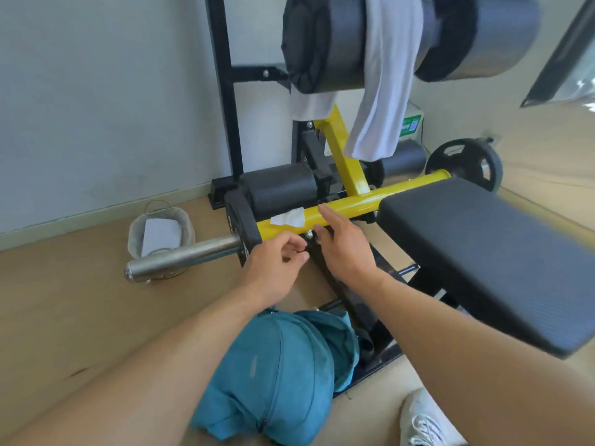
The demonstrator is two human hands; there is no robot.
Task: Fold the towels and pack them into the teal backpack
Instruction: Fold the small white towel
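Note:
A white towel (383, 75) hangs over the black roller pads at the top of a gym machine. The teal backpack (277, 378) lies on the floor below my arms, its top open toward the machine. My left hand (277, 262) hovers in front of the yellow bar (354, 204) with fingers loosely curled and nothing in it. My right hand (344, 243) reaches toward the same bar with straight fingers, also holding nothing. A small white cloth or tissue (288, 217) lies on the yellow bar just above my hands. A folded white towel (160, 236) sits in a grey basket.
The grey basket (135, 233) stands on the wooden floor by the wall at left. A steel weight sleeve (183, 255) juts left from the machine. The black padded bench (495, 252) fills the right. A weight plate (465, 164) leans behind it. My white shoe (425, 423) is at the bottom right.

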